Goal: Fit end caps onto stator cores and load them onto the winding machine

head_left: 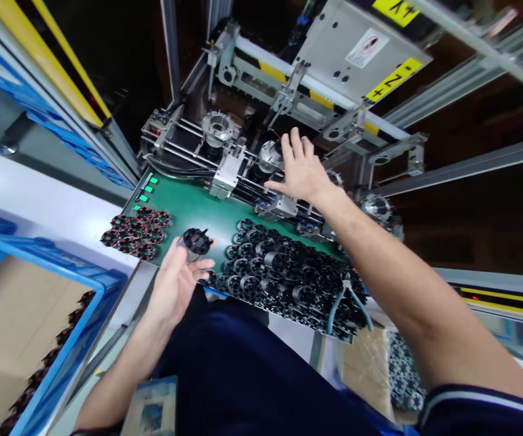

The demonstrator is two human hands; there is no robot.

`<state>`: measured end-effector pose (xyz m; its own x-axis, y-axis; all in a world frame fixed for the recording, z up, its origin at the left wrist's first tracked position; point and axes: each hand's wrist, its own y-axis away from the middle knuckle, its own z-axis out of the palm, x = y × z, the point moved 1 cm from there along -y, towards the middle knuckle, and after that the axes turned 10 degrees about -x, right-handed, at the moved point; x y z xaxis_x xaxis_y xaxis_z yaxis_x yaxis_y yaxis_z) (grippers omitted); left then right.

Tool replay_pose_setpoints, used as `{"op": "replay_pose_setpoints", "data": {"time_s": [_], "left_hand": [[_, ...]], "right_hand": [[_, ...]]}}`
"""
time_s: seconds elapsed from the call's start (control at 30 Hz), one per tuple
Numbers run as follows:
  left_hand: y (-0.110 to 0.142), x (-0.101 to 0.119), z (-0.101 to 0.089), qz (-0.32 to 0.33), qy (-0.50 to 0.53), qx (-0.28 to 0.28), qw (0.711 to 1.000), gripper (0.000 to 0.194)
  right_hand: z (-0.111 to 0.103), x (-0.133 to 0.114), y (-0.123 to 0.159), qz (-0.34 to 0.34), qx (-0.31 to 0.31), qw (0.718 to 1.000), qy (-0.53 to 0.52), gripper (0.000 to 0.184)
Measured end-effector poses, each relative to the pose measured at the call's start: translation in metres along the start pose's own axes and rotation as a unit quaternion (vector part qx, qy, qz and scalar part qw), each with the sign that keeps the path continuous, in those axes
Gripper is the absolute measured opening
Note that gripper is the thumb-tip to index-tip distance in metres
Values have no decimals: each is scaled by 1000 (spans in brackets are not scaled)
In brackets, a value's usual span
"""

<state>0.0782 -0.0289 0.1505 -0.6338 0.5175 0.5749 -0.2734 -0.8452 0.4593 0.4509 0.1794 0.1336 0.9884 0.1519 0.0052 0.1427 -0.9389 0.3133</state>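
My left hand (177, 283) is closed round a black ring-shaped motor part (196, 241), held just above the green work mat (193, 206). My right hand (301, 169) reaches forward with fingers spread, over the machine's metal fixtures (270, 158), touching or nearly touching one; it holds nothing that I can see. A big heap of black ring parts (288, 272) covers the mat's right half, below my right forearm. A smaller cluster of parts with red copper windings (136, 232) lies on the mat's left side.
A machine with rails, clamps and a grey head with yellow labels (356, 54) stands behind the mat. A blue crate (61, 339) with wound parts along its wall sits at lower left. Another box of parts (402, 375) is at lower right. Green lit buttons (147, 189) edge the mat.
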Motion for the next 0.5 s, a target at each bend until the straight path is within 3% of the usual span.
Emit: {"op": "replay_pose_setpoints", "data": {"time_s": [0.17, 0.27, 0.33, 0.37, 0.43, 0.47, 0.5], "left_hand": [[4, 4, 21, -4, 14, -71, 997, 70], [10, 7, 27, -1, 42, -98, 994, 70], [13, 7, 26, 0, 60, -108, 992, 71], [13, 6, 24, 1, 65, -108, 992, 70], [12, 2, 19, 5, 70, -103, 992, 64], [10, 0, 16, 9, 71, -100, 992, 61], [7, -2, 14, 14, 72, -98, 993, 58]], "right_hand": [[1, -8, -7, 27, -61, 998, -4, 166], [-17, -35, 16, 29, -28, 999, -6, 149], [-33, -68, 48, -48, 35, 995, -78, 121], [-41, -88, 67, -116, 61, 980, -149, 107], [-53, -131, 105, -267, 28, 909, -320, 90], [-58, -151, 121, -318, 16, 876, -362, 86], [-62, -168, 134, -346, 25, 861, -372, 75]]}}
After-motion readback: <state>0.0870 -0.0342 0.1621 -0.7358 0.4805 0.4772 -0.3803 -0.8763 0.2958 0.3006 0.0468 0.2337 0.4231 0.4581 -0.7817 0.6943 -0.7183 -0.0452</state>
